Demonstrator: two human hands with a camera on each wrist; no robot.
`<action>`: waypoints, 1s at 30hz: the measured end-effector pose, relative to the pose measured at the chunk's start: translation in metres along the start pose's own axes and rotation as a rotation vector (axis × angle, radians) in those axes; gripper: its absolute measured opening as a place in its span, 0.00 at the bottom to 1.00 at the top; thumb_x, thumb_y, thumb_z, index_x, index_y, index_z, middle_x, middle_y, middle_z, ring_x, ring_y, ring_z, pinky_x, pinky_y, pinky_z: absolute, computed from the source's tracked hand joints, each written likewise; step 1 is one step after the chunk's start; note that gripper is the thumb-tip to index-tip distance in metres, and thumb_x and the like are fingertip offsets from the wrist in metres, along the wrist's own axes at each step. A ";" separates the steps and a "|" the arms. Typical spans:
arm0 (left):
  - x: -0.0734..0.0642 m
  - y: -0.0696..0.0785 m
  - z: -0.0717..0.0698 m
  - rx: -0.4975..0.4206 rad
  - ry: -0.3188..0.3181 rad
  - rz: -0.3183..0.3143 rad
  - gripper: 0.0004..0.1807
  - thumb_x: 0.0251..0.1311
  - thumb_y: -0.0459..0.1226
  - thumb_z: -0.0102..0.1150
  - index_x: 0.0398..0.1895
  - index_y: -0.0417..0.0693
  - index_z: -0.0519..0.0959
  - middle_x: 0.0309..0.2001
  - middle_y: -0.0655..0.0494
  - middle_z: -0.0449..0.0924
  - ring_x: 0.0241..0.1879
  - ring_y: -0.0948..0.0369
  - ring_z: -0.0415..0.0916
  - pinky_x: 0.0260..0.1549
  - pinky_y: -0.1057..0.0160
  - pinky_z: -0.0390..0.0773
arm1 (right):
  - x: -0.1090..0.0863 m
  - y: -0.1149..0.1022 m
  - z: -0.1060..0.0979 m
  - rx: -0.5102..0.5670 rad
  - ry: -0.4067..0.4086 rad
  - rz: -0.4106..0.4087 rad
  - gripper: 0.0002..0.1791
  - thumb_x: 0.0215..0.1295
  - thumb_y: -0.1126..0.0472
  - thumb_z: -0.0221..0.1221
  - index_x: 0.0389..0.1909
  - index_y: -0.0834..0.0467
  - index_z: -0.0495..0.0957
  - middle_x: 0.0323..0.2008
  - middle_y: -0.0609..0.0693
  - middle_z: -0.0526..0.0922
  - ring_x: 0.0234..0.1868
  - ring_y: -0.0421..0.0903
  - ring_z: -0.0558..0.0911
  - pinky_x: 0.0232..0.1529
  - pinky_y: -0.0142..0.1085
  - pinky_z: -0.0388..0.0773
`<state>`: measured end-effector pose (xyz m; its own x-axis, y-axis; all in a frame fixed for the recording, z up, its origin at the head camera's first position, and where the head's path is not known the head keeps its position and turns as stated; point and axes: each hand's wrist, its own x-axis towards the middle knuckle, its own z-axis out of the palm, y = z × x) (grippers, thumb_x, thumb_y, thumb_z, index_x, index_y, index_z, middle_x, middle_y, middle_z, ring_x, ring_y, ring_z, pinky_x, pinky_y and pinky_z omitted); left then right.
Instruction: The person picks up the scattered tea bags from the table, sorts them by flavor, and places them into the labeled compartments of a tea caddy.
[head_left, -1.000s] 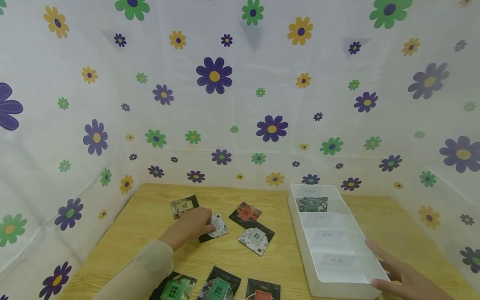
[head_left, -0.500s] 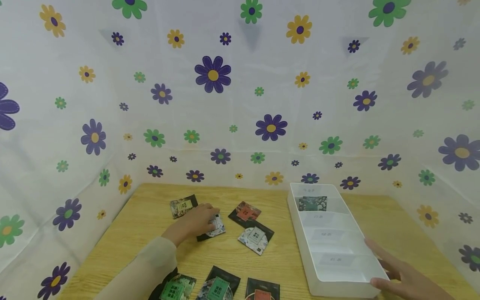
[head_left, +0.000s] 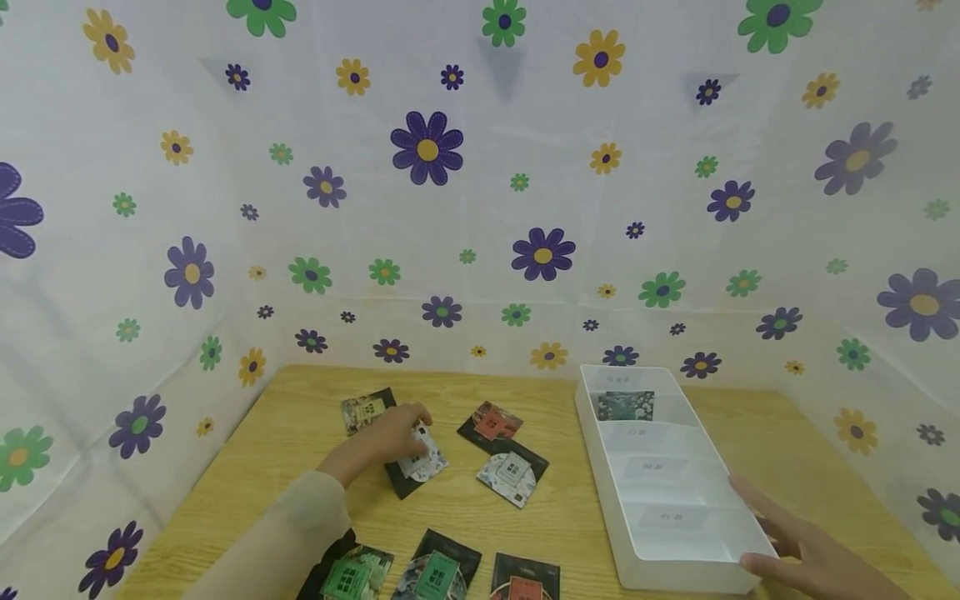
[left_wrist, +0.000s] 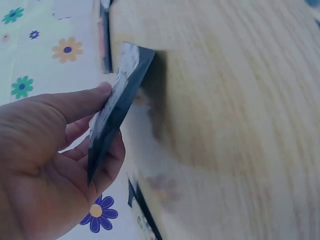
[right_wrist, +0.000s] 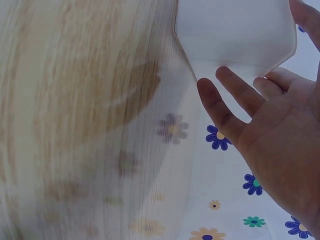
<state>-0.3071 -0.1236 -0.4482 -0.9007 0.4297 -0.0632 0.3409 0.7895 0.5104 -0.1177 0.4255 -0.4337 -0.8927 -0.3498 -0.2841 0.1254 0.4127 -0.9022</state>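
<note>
My left hand (head_left: pixel 382 435) pinches a black-and-white sachet (head_left: pixel 430 468) at the left of the table. In the left wrist view, the thumb lies on one face of this thin packet and the fingers are behind it; it stands tilted on edge close over the wood. A white divided box (head_left: pixel 600 483) stands at the right, with a dark green sachet (head_left: pixel 626 407) in its far compartment. My right hand (head_left: pixel 810 550) rests at the box's near right corner, thumb at the near end and fingers spread, fairly straight, along the side.
Beyond the left hand lies a yellow-labelled sachet (head_left: pixel 367 410). A red-labelled sachet (head_left: pixel 495 423) and another white sachet (head_left: pixel 514 477) lie between hand and box. Several more, including a green-labelled sachet (head_left: pixel 437 575), lie at the front. A flowered cloth (head_left: pixel 480 208) encloses the table.
The white sachet under my left hand has turned and tilted up from the table in its grip. My right hand and the box have stayed in place.
</note>
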 end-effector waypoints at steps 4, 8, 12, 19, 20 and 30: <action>-0.003 0.002 -0.010 -0.078 0.023 -0.006 0.18 0.65 0.33 0.70 0.56 0.42 0.81 0.53 0.45 0.81 0.52 0.48 0.79 0.47 0.49 0.82 | 0.001 0.000 -0.001 -0.026 -0.001 -0.002 0.46 0.83 0.59 0.50 0.81 0.55 0.23 0.75 0.82 0.34 0.60 0.64 0.77 0.48 0.44 0.85; -0.006 0.006 -0.024 -0.151 0.065 0.003 0.15 0.66 0.34 0.69 0.54 0.41 0.82 0.47 0.48 0.82 0.46 0.52 0.79 0.42 0.53 0.82 | 0.001 0.000 -0.004 -0.055 -0.019 -0.036 0.46 0.83 0.60 0.49 0.81 0.54 0.23 0.75 0.81 0.31 0.59 0.48 0.80 0.48 0.41 0.84; -0.009 0.013 -0.033 -0.279 0.116 0.000 0.14 0.68 0.35 0.66 0.54 0.41 0.82 0.45 0.50 0.82 0.44 0.55 0.79 0.39 0.56 0.82 | 0.002 0.001 -0.008 -0.130 -0.041 -0.090 0.46 0.83 0.63 0.48 0.81 0.56 0.23 0.74 0.81 0.29 0.55 0.33 0.79 0.47 0.36 0.82; -0.014 0.042 -0.027 -0.556 0.127 -0.016 0.15 0.71 0.34 0.63 0.57 0.39 0.81 0.51 0.45 0.82 0.45 0.54 0.81 0.40 0.53 0.85 | 0.003 0.001 -0.008 -0.168 -0.035 -0.085 0.46 0.83 0.63 0.49 0.81 0.57 0.23 0.75 0.81 0.31 0.56 0.40 0.81 0.46 0.35 0.82; -0.014 0.048 -0.026 -0.576 0.126 -0.013 0.15 0.71 0.33 0.63 0.57 0.39 0.81 0.51 0.45 0.82 0.45 0.54 0.81 0.40 0.53 0.85 | 0.002 0.001 -0.008 -0.166 -0.030 -0.073 0.46 0.83 0.62 0.49 0.81 0.57 0.24 0.75 0.81 0.32 0.57 0.43 0.80 0.47 0.35 0.82; -0.006 0.121 -0.008 -0.708 0.120 0.018 0.13 0.69 0.31 0.64 0.55 0.38 0.82 0.46 0.47 0.82 0.35 0.58 0.80 0.38 0.53 0.86 | -0.001 0.001 -0.008 -0.228 0.023 -0.052 0.46 0.82 0.60 0.51 0.83 0.53 0.28 0.80 0.69 0.40 0.57 0.31 0.76 0.47 0.31 0.80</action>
<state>-0.2626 -0.0345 -0.3789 -0.9339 0.3567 0.0245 0.1361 0.2913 0.9469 -0.1208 0.4331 -0.4314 -0.9054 -0.3571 -0.2295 -0.0195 0.5753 -0.8177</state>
